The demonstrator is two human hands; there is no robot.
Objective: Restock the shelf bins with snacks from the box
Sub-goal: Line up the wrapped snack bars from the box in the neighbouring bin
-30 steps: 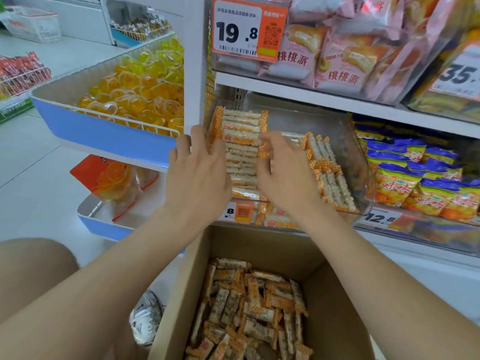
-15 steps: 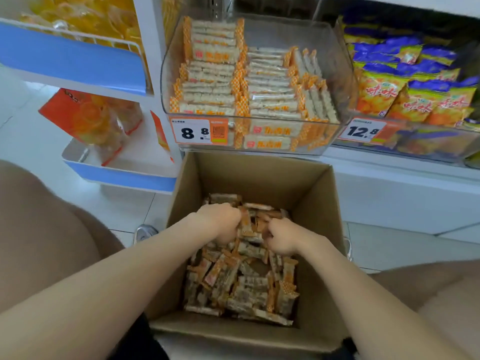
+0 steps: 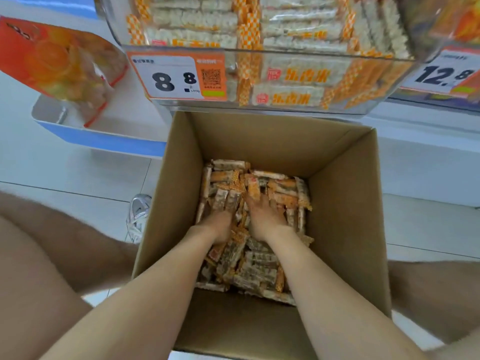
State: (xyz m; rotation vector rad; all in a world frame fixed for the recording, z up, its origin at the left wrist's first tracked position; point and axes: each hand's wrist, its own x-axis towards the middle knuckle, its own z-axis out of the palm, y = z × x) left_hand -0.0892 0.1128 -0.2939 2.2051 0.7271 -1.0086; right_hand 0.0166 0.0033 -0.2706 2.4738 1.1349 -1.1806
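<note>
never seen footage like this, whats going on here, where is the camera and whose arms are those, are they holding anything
There is no machine here: these are a person's two bare arms. The one camera is worn on the person's head and looks forward and down, so the arms enter from the bottom edge. In front of the person is an open cardboard box holding loose wrapped snack bars. Both hands are in that pile. The left hand has its fingers buried among the bars, so I cannot tell whether it grips any. The right hand lies with fingers spread on top. Above the box is a clear shelf bin stacked with similar bars, with a price tag reading 8.8.
</note>
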